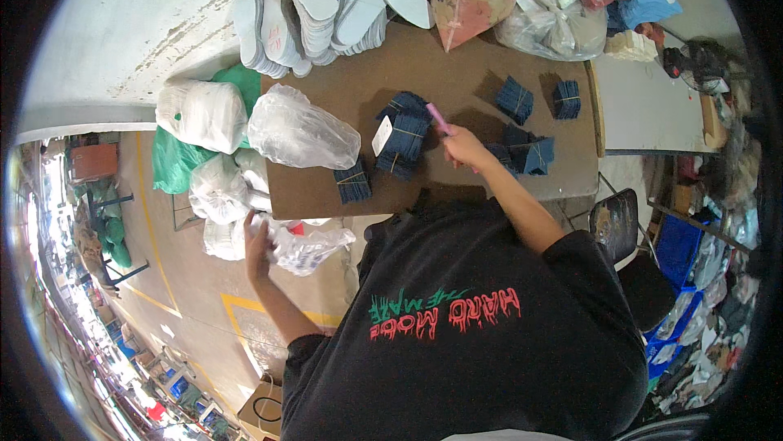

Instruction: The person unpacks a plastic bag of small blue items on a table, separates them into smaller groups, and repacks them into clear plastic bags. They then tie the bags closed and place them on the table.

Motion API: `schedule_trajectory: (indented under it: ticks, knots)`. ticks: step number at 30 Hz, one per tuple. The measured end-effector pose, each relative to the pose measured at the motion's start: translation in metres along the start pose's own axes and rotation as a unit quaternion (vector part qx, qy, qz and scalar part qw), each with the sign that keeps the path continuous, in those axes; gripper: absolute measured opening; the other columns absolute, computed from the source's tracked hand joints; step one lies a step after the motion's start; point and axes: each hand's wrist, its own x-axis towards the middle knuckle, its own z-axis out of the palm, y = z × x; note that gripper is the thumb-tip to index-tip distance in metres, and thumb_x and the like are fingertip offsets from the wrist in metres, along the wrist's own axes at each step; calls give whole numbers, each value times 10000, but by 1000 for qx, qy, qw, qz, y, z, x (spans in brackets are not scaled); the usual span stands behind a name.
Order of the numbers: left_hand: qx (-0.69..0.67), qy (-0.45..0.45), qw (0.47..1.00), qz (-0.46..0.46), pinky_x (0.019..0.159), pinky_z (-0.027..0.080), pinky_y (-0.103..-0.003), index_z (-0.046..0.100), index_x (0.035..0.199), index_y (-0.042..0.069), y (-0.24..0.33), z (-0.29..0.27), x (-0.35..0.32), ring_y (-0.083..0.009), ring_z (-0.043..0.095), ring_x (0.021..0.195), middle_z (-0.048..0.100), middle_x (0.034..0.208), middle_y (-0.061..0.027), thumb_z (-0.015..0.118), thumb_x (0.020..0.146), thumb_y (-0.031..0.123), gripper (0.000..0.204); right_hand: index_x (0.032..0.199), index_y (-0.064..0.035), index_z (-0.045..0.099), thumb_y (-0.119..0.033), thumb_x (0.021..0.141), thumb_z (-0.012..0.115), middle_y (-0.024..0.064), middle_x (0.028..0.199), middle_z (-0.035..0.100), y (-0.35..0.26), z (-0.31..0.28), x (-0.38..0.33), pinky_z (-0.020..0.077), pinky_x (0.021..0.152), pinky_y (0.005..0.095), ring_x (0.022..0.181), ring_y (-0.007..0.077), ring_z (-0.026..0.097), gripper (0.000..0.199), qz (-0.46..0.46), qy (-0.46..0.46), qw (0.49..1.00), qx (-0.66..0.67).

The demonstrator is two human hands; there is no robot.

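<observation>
1. On the brown table [457, 74], at its far edge, lie 2 stacks of white shoe insoles [318, 9] and 2 clear bags [550, 21] of mixed goods.
2. Off the table's left edge, white sacks [204, 115] pile up; 1 clear bag [302, 131] rests on its left corner.
3. Across the table sit about 6 bundles of dark blue pieces [404, 135].
4. Left hand [257, 237], arm stretched below the table's left edge, grips a crumpled clear plastic bag [314, 247].
5. Right hand [462, 147], over the table's middle, is closed around a pink tool [439, 119].
</observation>
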Motion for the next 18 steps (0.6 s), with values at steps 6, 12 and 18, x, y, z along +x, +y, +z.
schedule_trajectory:
  ticks: [6, 12, 18]
  knots:
    - [29, -139, 990, 12, 587, 460, -287, 381, 1533, 139, 13, 100, 61, -104, 475, 661, 547, 902, -29, 695, 964, 289, 667, 1553, -72, 305, -220, 1002, 523, 194, 978, 655, 25, 33, -27, 583, 687, 415, 750, 298, 669, 611, -70, 28, 994, -74]
    - [70, -212, 974, 24, 591, 474, -297, 508, 1412, 130, 25, 129, 81, -108, 485, 637, 551, 886, -11, 692, 964, 260, 501, 1467, -80, 465, -169, 897, 655, 239, 1296, 571, 14, 0, -108, 481, 1016, 468, 1159, 426, 578, 607, -299, 128, 923, -205]
    - [65, -228, 971, 17, 581, 476, -281, 524, 1439, 170, 22, 125, 72, -100, 499, 635, 544, 832, 1, 642, 981, 173, 473, 1414, -159, 540, -93, 749, 747, 122, 1393, 539, -21, -85, -192, 406, 1091, 525, 1291, 391, 487, 699, -308, 276, 800, -435]
